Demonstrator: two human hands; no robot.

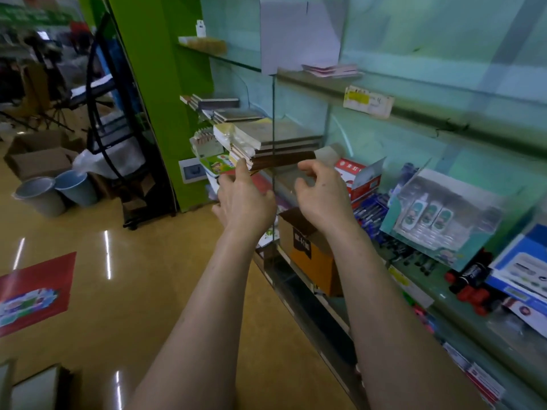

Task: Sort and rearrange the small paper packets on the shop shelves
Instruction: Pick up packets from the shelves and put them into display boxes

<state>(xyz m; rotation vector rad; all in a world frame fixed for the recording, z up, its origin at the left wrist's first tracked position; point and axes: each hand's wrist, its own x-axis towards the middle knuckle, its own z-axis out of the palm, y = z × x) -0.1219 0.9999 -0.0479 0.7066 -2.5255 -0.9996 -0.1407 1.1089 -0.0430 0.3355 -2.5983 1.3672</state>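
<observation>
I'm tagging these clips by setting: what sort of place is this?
Most likely a small stationery shop: clear glass shelves carry a stack of thin paper packets, a tray of blue pens, and a white-and-yellow price label sits on the shelf rail.

We are logging a glossy tan floor [124, 291] reflecting streaks of overhead light and carrying a red sticker [35, 294]. A green pillar [154, 84] is standing beside glass shelves [233, 63] backed by a pale teal wall [444, 39]. Two grey buckets [41, 196] are sitting near cardboard boxes [38, 161].
</observation>
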